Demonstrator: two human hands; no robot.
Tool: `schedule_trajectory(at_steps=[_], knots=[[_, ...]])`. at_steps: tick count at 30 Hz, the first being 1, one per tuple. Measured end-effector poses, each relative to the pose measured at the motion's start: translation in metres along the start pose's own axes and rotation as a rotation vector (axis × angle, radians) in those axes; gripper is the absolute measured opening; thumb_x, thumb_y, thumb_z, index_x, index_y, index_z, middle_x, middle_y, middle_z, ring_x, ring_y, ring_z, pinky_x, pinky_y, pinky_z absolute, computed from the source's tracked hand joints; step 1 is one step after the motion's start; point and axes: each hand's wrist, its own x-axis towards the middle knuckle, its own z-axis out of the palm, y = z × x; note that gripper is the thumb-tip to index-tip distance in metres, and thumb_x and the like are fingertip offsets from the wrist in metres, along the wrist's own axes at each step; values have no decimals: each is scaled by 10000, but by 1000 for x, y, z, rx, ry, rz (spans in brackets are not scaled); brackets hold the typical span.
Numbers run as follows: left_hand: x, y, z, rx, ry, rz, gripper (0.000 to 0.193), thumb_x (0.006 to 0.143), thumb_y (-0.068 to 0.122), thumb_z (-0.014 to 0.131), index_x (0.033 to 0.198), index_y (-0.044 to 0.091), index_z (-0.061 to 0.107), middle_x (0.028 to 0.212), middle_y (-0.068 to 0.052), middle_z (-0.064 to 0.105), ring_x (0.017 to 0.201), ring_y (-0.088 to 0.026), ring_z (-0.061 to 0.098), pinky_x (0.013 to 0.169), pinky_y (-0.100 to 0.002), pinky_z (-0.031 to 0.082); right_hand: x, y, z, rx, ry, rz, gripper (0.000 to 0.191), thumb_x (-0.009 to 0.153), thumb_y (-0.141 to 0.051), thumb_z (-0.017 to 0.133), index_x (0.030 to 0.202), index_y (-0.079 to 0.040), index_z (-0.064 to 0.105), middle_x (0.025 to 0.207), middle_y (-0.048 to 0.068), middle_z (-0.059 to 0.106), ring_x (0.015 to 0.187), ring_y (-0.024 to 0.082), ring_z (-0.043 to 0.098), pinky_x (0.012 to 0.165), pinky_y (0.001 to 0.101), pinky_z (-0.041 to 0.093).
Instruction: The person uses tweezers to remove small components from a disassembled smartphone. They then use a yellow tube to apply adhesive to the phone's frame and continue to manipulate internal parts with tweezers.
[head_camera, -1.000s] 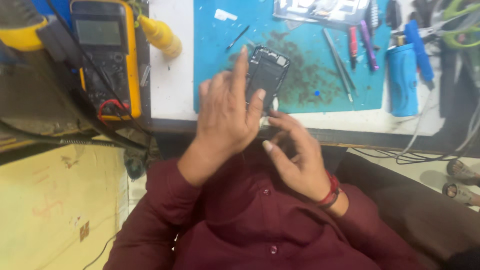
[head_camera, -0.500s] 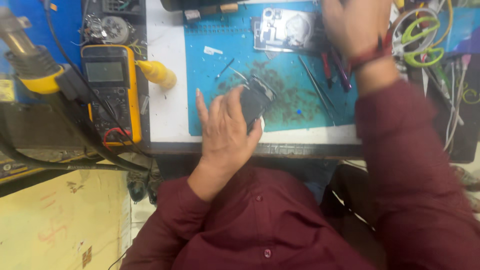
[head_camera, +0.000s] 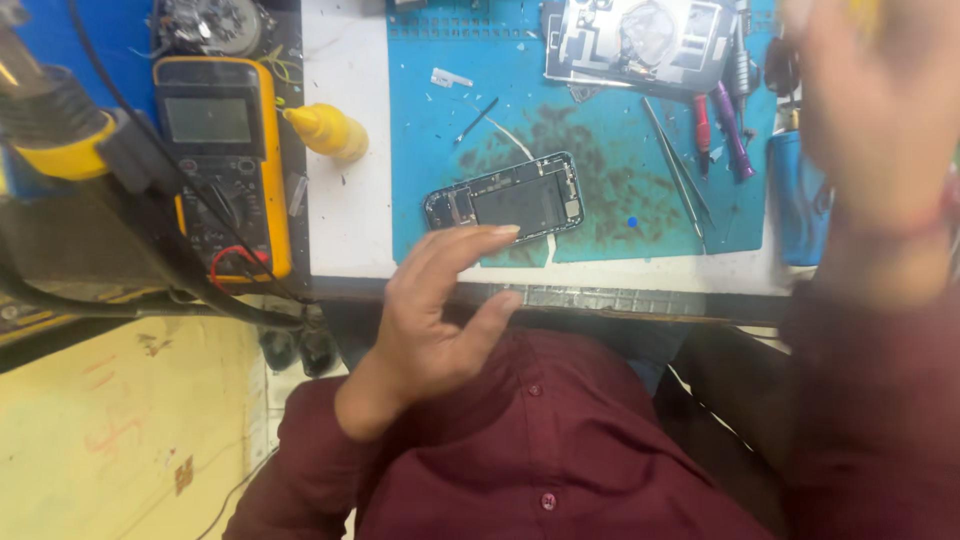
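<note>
Left hand lifted off the opened phone

The left hand (head_camera: 430, 320) hovers near the table edge, fingers spread and empty; half a second ago it covered the opened phone (head_camera: 507, 200), now bare on the blue mat (head_camera: 600, 215). The right hand (head_camera: 880, 110) is raised and blurred, its grip unclear.

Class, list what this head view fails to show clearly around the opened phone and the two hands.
- Right hand: motion-blurred, fingertips cut off by the top edge; whether it holds anything cannot be told.
- Opened phone: near edge partly hidden by the left hand.
- Phone back panel: cut off by the top edge.
</note>
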Motion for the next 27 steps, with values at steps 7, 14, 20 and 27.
schedule_trajectory(at_steps=[7, 14, 20, 27], knots=[[-32, -7, 5, -833, -10, -262, 454, 1151, 299, 520, 1479, -15, 531, 1498, -181, 600, 1437, -266, 553, 1253, -377, 412, -197, -81, 64, 1515, -812, 778, 374, 876, -133, 763, 1193, 66, 733, 815, 160, 762, 656, 156, 688, 558, 267, 532], [-59, -40, 22, -1027, 223, -330, 281, 1113, 195, 643, 1226, -58, 687, 1368, -289, 664, 1304, -330, 640, 1194, -476, 455, -168, -114, 50, 1031, -366, 48, 319, 897, -96, 762, 1193, 10, 704, 1127, 205, 756, 969, 247, 743, 837, 325, 580], [-41, -67, -5, -1090, 561, -113, 173, 1124, 186, 659, 1080, 20, 682, 1180, -224, 741, 1188, -320, 700, 1179, -499, 482, -176, -96, 51, 532, 133, -241, 289, 932, -74, 731, 1181, -15, 597, 1107, 214, 712, 927, 338, 745, 788, 406, 595], [-11, -78, -41, -19, 340, -165, 342, 1059, 351, 529, 871, 68, 491, 1205, -185, 697, 1003, -287, 604, 938, -370, 504, -148, -93, 65, 983, 429, 507, 350, 1032, -77, 749, 1300, 82, 589, 1074, 189, 714, 871, 237, 731, 769, 320, 627]])
